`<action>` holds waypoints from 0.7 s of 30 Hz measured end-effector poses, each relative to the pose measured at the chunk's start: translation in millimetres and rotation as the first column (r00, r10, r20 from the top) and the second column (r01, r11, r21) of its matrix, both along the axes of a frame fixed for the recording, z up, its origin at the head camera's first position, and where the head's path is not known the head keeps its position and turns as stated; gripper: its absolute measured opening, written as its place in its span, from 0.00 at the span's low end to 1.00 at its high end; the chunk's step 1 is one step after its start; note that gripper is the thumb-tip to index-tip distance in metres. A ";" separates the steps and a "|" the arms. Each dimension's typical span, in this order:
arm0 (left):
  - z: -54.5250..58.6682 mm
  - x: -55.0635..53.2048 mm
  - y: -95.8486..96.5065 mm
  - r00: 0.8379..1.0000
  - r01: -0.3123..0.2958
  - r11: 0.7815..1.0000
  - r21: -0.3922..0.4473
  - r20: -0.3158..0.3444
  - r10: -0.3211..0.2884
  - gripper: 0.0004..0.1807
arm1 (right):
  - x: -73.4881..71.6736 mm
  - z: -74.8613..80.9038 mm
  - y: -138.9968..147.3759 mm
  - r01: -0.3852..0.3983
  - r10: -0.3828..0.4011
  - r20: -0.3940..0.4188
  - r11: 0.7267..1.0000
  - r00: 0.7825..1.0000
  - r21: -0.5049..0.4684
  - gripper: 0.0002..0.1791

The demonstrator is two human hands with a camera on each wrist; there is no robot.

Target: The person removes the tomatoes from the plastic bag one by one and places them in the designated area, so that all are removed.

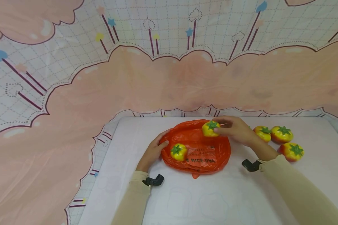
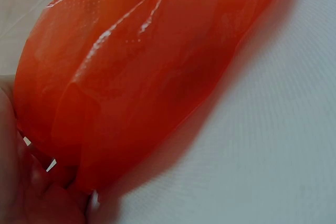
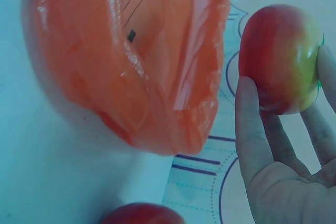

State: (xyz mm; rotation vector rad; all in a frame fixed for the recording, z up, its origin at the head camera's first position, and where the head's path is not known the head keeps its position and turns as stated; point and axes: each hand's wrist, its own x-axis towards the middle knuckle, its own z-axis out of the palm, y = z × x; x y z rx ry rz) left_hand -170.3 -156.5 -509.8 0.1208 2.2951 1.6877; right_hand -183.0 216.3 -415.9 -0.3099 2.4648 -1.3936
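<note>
A red plastic bag (image 1: 211, 164) lies spread on the table with its mouth open upward, printed text showing inside. My left hand (image 1: 154, 151) grips its left rim; in the left wrist view the bag's side (image 2: 157, 77) fills much of the frame. One yellow fruit (image 1: 178, 152) with a green star-shaped leaf top sits inside, near that hand. Above the far right part of the bag, my right hand (image 1: 236, 130) holds a similar red-and-yellow fruit (image 1: 210, 128) between thumb and fingers. The right wrist view shows this fruit (image 3: 275, 59) raised beside the bag's rim.
Several more red-and-yellow fruits with green tops stand on the table at the right, beyond my right forearm, the nearest fruit (image 1: 292, 152) beside the sleeve. The white table (image 1: 191, 200) ends at the back against a patterned pink cloth (image 1: 169, 84).
</note>
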 end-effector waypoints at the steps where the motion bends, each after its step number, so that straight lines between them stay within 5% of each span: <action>1: -0.3 -0.1 -0.1 1.000 -0.001 1.000 0.000 0.003 0.001 0.25 | 0.8 0.1 1.9 0.002 -0.002 -0.001 1.000 1.000 0.000 0.34; 21: -1.4 0.4 0.0 0.999 0.017 1.000 0.022 -0.034 -0.016 0.25 | 26.1 4.0 43.0 0.055 -0.054 0.072 0.998 0.996 -0.008 0.35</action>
